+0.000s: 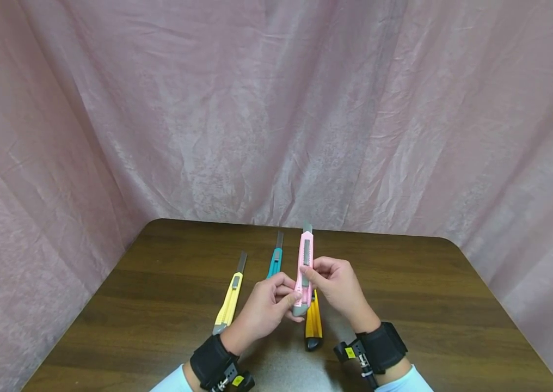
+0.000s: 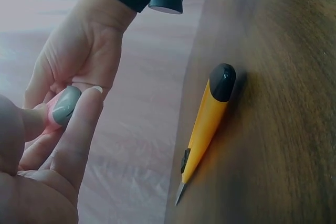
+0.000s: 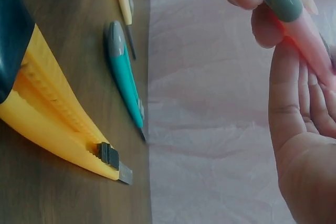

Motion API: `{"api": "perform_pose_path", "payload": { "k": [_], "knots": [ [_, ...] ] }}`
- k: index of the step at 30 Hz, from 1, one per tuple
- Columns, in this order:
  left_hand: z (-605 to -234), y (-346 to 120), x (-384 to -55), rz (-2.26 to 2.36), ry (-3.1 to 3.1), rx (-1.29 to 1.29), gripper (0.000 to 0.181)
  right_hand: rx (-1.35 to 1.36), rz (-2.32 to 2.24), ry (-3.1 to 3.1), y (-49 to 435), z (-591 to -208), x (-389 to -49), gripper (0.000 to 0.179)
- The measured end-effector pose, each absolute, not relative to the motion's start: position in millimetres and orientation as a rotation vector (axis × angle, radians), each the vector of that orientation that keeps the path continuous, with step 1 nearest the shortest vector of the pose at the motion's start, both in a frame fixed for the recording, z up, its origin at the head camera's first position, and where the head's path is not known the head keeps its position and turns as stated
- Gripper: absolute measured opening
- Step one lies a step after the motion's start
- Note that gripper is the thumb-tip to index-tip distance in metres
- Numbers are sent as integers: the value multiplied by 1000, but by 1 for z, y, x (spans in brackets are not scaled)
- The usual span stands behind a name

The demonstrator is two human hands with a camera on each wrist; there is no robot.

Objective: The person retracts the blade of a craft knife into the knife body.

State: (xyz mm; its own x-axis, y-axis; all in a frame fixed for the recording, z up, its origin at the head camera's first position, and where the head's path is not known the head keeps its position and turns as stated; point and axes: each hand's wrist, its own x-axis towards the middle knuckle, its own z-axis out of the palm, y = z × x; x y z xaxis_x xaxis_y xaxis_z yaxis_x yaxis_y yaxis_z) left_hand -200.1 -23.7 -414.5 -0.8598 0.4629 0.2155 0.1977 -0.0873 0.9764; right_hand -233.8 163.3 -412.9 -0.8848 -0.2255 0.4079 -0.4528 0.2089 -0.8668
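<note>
Both hands hold a pink box cutter [image 1: 307, 245] above the table, its grey blade [image 1: 308, 227] out at the far end. My left hand [image 1: 264, 309] pinches its near end by the grey end cap [image 2: 66, 107]. Further up the body, my right hand [image 1: 340, 283] grips it, thumb over the slider side and fingers behind. Below the held cutter lies an orange-yellow box cutter [image 1: 314, 326] with a black end, partly hidden in the head view. Its short blade [image 3: 125, 173] shows in the right wrist view.
On the brown wooden table [image 1: 428, 305], a teal box cutter [image 1: 275, 262] lies beyond my left hand, partly covered by it. A pale yellow box cutter [image 1: 229, 298] lies left of that hand. Both have blades out, pointing away. A pink curtain [image 1: 276, 109] hangs behind the table.
</note>
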Motion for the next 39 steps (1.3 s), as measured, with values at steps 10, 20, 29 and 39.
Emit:
{"api": "perform_pose_path", "payload": {
  "k": [10,20,29,39],
  "knots": [
    [-415,-25,-201,2060,2004,738,8,680,1742,-2273,156,-393,-218,10],
    [-416,-25,-203,2081,2001,762,6,705,1714,-2296,157,-393,-216,8],
    [-413,-25,-202,2089,2065,755,11,684,1725,-2265,155,-394,-216,9],
    [-413,-24,-201,2091,2088,739,11,732,1713,-2266,154,-396,-217,9]
  ]
}}
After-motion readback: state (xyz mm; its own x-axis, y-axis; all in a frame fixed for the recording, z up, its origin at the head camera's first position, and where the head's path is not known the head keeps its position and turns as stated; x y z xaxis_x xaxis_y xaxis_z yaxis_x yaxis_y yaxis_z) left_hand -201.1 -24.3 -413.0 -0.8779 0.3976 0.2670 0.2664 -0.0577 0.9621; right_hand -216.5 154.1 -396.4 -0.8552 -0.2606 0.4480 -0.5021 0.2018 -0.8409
